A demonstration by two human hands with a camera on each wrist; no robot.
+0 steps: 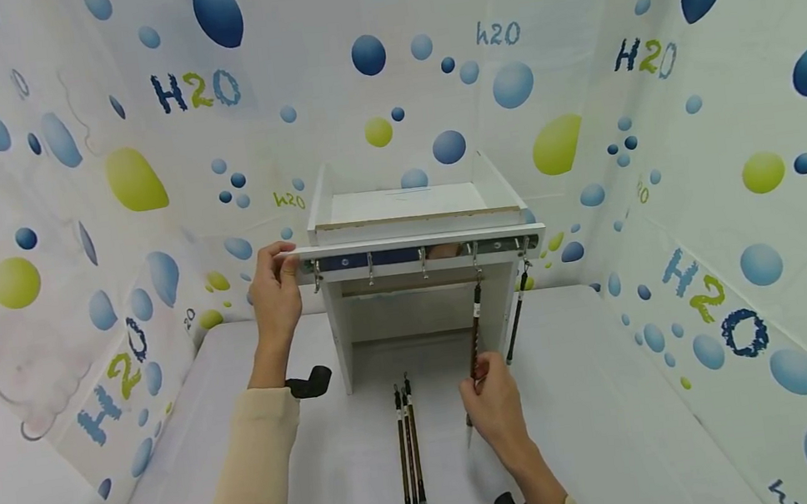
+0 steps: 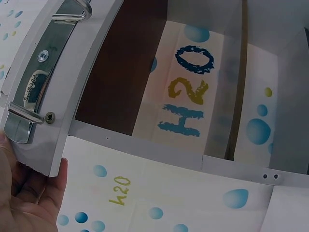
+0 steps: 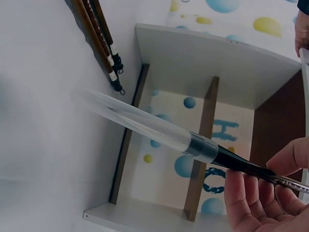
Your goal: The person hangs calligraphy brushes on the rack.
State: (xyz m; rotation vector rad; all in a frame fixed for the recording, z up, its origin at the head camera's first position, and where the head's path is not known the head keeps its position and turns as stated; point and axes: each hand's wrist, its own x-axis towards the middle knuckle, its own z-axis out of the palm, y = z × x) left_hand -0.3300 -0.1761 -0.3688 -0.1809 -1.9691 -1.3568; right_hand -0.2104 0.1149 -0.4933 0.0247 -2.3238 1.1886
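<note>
My left hand (image 1: 278, 301) grips the left end of the board (image 1: 410, 243) along the front of a white shelf. A metal hook rail (image 1: 395, 256) with several hooks runs along that board. In my right hand (image 1: 500, 408) is a dark-handled calligraphy brush (image 1: 475, 319), tip down, its top end at a hook right of the middle. A clear cap (image 3: 149, 128) covers its bristles in the right wrist view. Another brush (image 1: 517, 318) hangs from the rightmost hook. Three brushes (image 1: 409, 453) lie side by side on the table below the shelf.
The white shelf (image 1: 338, 336) stands on a white-covered table (image 1: 591, 422), with a tray-like top (image 1: 412, 200) and an open space beneath. Behind and on both sides hang white sheets (image 1: 313, 11) printed with blue and green bubbles.
</note>
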